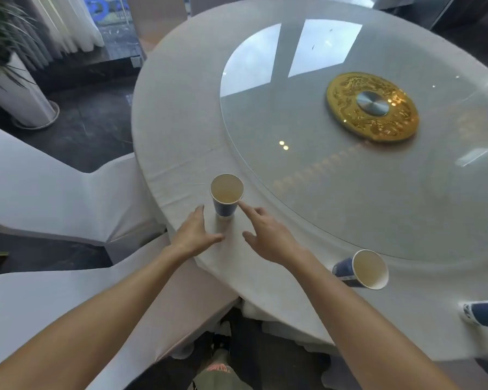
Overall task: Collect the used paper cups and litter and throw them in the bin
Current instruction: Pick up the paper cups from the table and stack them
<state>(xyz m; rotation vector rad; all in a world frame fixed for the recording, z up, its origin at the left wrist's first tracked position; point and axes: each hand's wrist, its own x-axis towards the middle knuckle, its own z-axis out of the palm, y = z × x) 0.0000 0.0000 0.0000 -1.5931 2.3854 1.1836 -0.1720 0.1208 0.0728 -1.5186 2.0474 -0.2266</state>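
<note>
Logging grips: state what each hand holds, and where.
Nothing held. Left hand and right hand are open either side of the upright cup; right fingertip near its rim.

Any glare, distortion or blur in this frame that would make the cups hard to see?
Head view: window glare falls on the glass turntable, away from the cups; wide-angle distortion bends the table edge; the upright cup and the tipped cup read sharp; the cup at the right edge is cropped and slightly smeared.

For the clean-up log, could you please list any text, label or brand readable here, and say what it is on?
None can be read.
Upright cup: blue wall, no legible print.
Tipped cup: markings too blurred.
Cup at right edge: white pattern, unreadable.
Gold disc: embossed ornament, no letters.
</note>
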